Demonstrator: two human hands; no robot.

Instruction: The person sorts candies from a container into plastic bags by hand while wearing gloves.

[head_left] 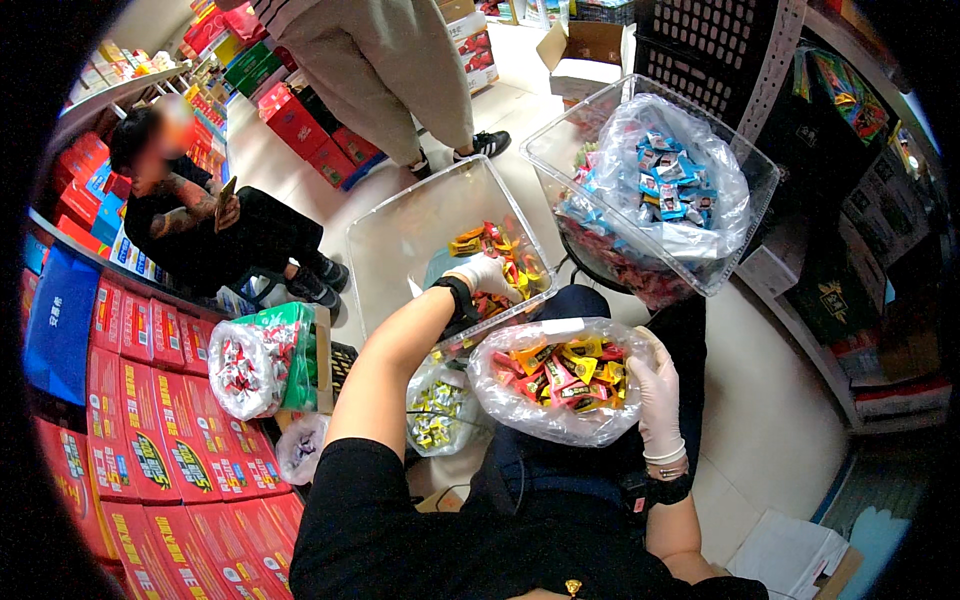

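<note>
With fingers of white-gloved left hand [487,277] inside clear rectangular plastic bin [395,245] (too hidden to tell if gripping), gather lightly; with white-gloved right hand [657,398] clasping its rim, steady translucent plastic bag [525,424]; avoid squashing red-and-yellow wrapped sweets [572,376] in both.

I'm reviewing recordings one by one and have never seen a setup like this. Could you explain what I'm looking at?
There is no machine here: a person in a black shirt works by hand. The one picture comes from a fisheye camera worn on that person's head, looking down, so straight edges bend. The white-gloved left hand reaches into a clear, rectangular plastic bin among small red and yellow wrapped pieces; whether it grips any is hidden. The white-gloved right hand holds the side of a clear plastic bag of similar pieces over the lap. Beyond, to the right, a second clear plastic bin holds blue-wrapped pieces.
</note>
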